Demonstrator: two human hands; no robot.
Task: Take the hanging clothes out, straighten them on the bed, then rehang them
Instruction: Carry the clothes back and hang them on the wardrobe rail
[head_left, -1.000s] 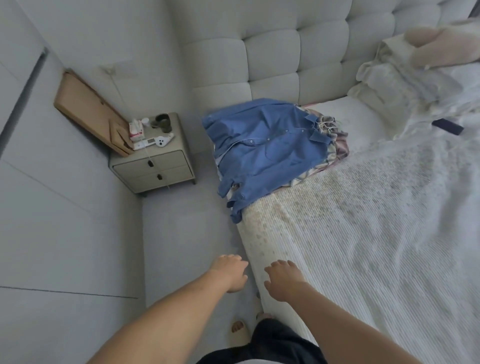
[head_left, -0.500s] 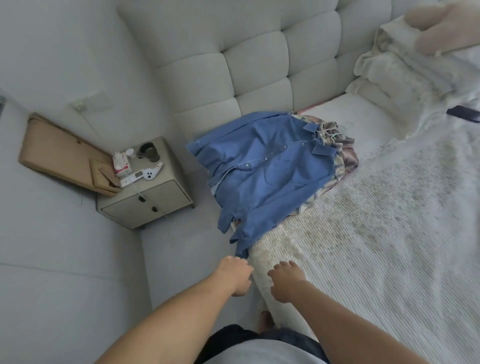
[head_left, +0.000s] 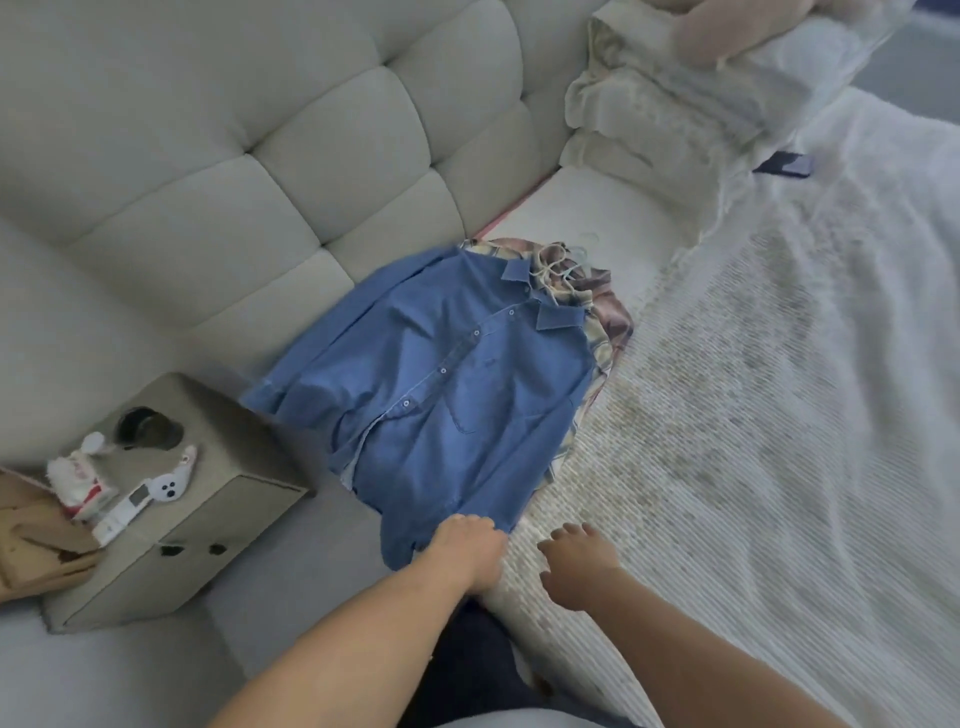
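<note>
While the blue shirt (head_left: 452, 395) lay spread flat on the near corner of the bed (head_left: 753, 415), buttoned side up and with its collar toward the headboard (head_left: 291, 156), its lower hem hung a little over the mattress edge. Under it were other clothes (head_left: 608, 322), a pale patterned pile that showed only at the collar side and along the right border, and some light hangers (head_left: 563, 265) stuck out by the collar.

The left hand (head_left: 465, 551) was at the bottom hem of the shirt. Its fingers were bent downward over the cloth edge and touched it, but from this angle I cannot tell if they really pinched the fabric or only rested on it. The right hand (head_left: 579, 564) was just beside it, on the white bedspread and not on the shirt; its fingers were spread apart and relaxed, and it held nothing.

To the left of the bed stood a grey nightstand (head_left: 208, 525), with a dark cup (head_left: 148, 427), a small white device (head_left: 156, 491) and a crumpled white and red packet (head_left: 78, 480) on top. At the far side of the bed, pillows (head_left: 670, 104) were piled against the headboard, and a dark phone (head_left: 784, 163) lay near them on the cover.
</note>
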